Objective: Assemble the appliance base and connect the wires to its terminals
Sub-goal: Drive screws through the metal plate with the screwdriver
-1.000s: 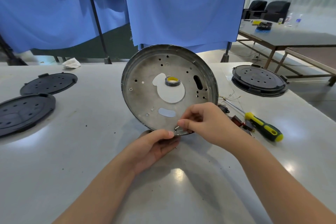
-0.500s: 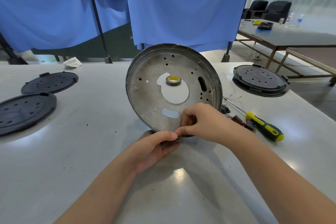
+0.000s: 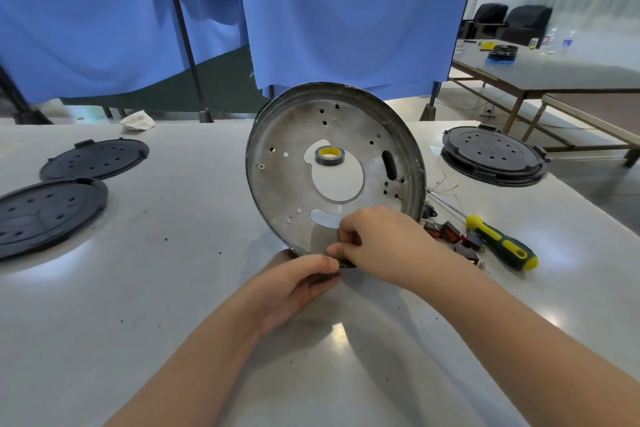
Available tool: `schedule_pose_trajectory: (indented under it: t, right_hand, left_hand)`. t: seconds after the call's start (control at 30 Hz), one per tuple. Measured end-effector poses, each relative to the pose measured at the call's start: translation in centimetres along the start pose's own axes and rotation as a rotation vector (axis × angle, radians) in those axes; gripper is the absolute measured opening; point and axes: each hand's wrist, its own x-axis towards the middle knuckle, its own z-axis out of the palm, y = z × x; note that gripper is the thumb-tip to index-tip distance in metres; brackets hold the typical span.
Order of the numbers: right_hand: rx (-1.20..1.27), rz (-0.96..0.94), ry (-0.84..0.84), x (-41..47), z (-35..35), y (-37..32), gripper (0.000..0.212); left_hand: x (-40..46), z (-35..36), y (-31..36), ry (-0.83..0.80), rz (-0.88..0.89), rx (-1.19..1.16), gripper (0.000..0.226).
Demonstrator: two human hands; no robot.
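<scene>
- Standing on edge near the middle of the pale grey table [image 3: 104, 288], tilted back — round shallow metal base plate [image 3: 294, 156] with punched holes and a large central cutout, open face turned to the camera.
- Gripping the plate's lowest rim from beneath — left hand [image 3: 294, 288], thumb on top, fingers curled under the edge.
- Pinching something small and dark at that same rim point — right hand [image 3: 377, 243], fingers curled tight, fingertips touching the left thumb; item too hidden to name.
- Showing through the central cutout — roll of dark tape with a yellow core [image 3: 330, 155].
- Lying just right of the plate — yellow-and-green screwdriver [image 3: 498, 246], beside small dark red-brown components [image 3: 450, 232] and thin wires [image 3: 446, 187].
- Resting flat on the table — two black perforated discs [image 3: 93, 158] at left, a black stacked disc [image 3: 493, 156] at right.
- Hanging behind — blue curtains [image 3: 346, 10].
</scene>
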Motion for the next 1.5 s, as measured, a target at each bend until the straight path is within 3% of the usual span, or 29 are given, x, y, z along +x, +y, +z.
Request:
schedule_pose_trajectory:
  t: [0.13, 0.27, 0.33, 0.47, 0.6, 0.67, 0.8, 0.87, 0.93, 1.0, 1.1, 1.27, 1.5]
  right_hand:
    - [-0.099, 0.040, -0.007, 0.3, -0.4, 0.3, 0.044]
    - [-0.100, 0.071, 0.031, 0.5, -0.6, 1.2, 0.055]
    - [-0.076, 0.052, 0.050, 0.4, -0.5, 1.6, 0.054]
    - [-0.019, 0.020, 0.074, 0.2, -0.6, 2.1, 0.048]
    - [0.155, 0.031, 0.081, -0.4, -1.4, 2.6, 0.037]
    - [0.268, 0.020, 0.219, -0.9, -2.0, 3.3, 0.023]
    - [0.376, -0.010, 0.741, -2.4, -3.5, 5.7, 0.005]
    - [0.349, 0.097, 0.813, -2.8, -3.8, 7.6, 0.009]
    - [0.202, 0.294, 0.648, -3.0, -3.5, 10.4, 0.019]
    - [0.030, 0.545, 0.321, -3.2, -2.9, 13.2, 0.034]
    - [-0.098, 0.784, 0.001, -4.2, -1.8, 16.0, 0.044]
    - [-0.105, 0.826, -0.092, -5.2, -0.7, 16.8, 0.024]
    - [-0.041, 0.843, 0.032, -5.5, -1.7, 15.8, 0.019]
  left_hand:
    - [-0.1, 0.0, 0.0, -0.018, -0.004, 0.002, 0.030]
    - [-0.1, -0.3, 0.0, -0.019, -0.029, -0.007, 0.046]
    - [-0.1, -0.2, 0.0, -0.009, -0.047, -0.029, 0.053]
    - [0.0, 0.0, 0.1, -0.005, -0.058, -0.076, 0.040]
    - [0.1, 0.0, 0.1, 0.006, -0.054, -0.153, 0.041]
    - [0.0, 0.1, 0.1, 0.003, -0.060, -0.201, 0.037]
    - [0.0, 0.1, 0.1, 0.003, -0.044, -0.246, 0.049]
    - [0.1, 0.0, 0.2, 0.018, -0.034, -0.253, 0.044]
    - [0.1, 0.1, 0.1, 0.049, -0.036, -0.269, 0.036]
    - [0.1, 0.2, 0.1, 0.067, -0.038, -0.292, 0.034]
    - [0.0, 0.1, 0.1, 0.087, -0.038, -0.333, 0.043]
    - [0.0, 0.1, 0.4, 0.120, -0.019, -0.331, 0.063]
    - [0.1, -0.1, 0.2, 0.110, -0.026, -0.293, 0.052]
